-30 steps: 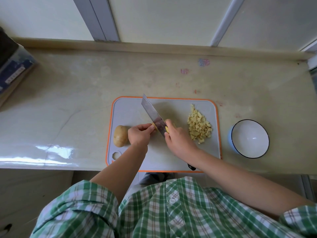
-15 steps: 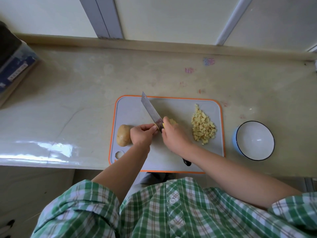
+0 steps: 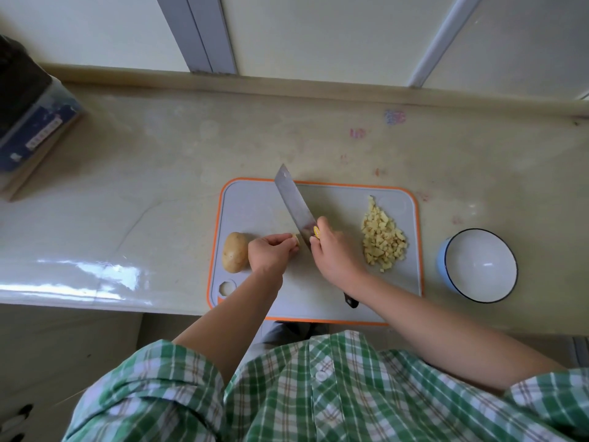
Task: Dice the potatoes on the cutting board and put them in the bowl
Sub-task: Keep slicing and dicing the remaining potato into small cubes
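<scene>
On the grey, orange-rimmed cutting board (image 3: 255, 199), a smooth whole potato (image 3: 235, 252) lies just left of the left hand (image 3: 269, 255), which pinches a small pale potato piece (image 3: 295, 240). The flat steel knife (image 3: 294, 207), gripped by the right hand (image 3: 334, 253), stands just right of that piece. Rightward lie rough pale dice (image 3: 384, 242), then the glossy round bowl (image 3: 481, 264).

On the near edge of the pale stone counter (image 3: 159, 173) lies an orange-rimmed grey plastic cutting board (image 3: 255, 205): whole brown potato (image 3: 235, 252) at its left, heap of diced potato (image 3: 384, 242) at its right, steel-bladed knife (image 3: 294, 205) between them. A round white bowl (image 3: 478, 260) stands just right of the board.
</scene>
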Demonstrator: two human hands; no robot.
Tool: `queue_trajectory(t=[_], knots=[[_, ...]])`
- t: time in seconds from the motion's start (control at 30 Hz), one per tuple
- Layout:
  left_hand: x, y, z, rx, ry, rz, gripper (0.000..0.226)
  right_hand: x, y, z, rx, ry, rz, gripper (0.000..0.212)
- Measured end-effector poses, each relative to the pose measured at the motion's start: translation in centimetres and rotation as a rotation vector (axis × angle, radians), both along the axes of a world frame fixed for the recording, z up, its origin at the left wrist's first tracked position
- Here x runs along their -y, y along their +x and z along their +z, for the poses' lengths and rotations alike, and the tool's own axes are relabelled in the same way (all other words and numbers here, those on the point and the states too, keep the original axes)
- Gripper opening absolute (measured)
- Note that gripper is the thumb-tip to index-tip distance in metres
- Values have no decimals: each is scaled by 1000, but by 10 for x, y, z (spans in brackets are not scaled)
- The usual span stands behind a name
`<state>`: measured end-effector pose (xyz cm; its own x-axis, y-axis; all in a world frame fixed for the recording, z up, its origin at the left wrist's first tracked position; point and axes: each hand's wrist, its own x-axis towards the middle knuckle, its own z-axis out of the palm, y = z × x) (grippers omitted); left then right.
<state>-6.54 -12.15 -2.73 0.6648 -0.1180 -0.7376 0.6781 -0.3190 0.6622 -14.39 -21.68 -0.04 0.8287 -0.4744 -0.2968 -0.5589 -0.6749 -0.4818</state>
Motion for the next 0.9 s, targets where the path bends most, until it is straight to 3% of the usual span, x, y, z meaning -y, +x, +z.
queue_trajectory(t=[0.67, 0.9], knots=[[0, -5, 1, 50, 50, -16, 11, -5, -20, 11, 15, -18, 87, 23], [0, -5, 1, 64, 62, -25, 8, -9, -16, 8, -12, 22, 57, 15]])
